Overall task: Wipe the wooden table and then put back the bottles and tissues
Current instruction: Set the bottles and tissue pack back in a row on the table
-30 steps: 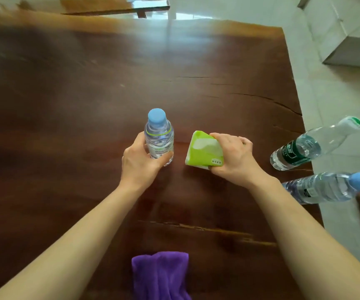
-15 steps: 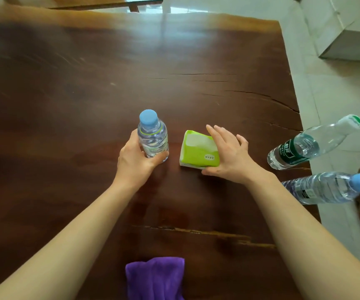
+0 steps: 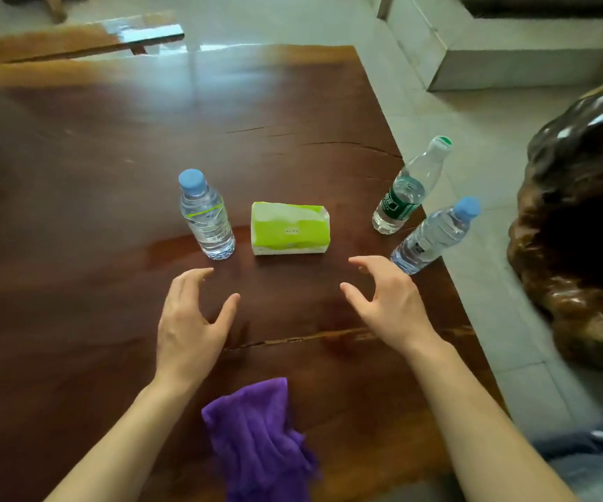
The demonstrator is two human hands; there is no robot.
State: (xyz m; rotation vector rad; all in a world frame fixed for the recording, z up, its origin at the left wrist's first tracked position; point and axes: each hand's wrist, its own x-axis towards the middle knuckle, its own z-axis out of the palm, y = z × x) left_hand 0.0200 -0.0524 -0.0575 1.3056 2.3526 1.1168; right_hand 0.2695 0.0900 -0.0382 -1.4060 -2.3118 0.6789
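Observation:
A blue-capped water bottle (image 3: 206,215) stands upright in the middle of the dark wooden table (image 3: 93,168). A green and white tissue pack (image 3: 289,228) lies just right of it. Near the table's right edge stand a green-labelled bottle with a white cap (image 3: 407,188) and a second blue-capped bottle (image 3: 434,237). My left hand (image 3: 189,320) hovers open a little in front of the first bottle, touching nothing. My right hand (image 3: 387,302) hovers open in front of the tissue pack, also empty. A purple cloth (image 3: 260,443) lies crumpled at the near edge between my forearms.
The table's right edge runs diagonally past the two right-hand bottles, with pale tiled floor beyond. A large dark glossy wooden stump (image 3: 582,230) stands on the floor at the right. A wooden bench (image 3: 79,39) lies beyond the table's far edge.
Both hands let go and drew back toward me: the left released the blue-capped bottle, the right released the tissue pack. Both items now rest on the table.

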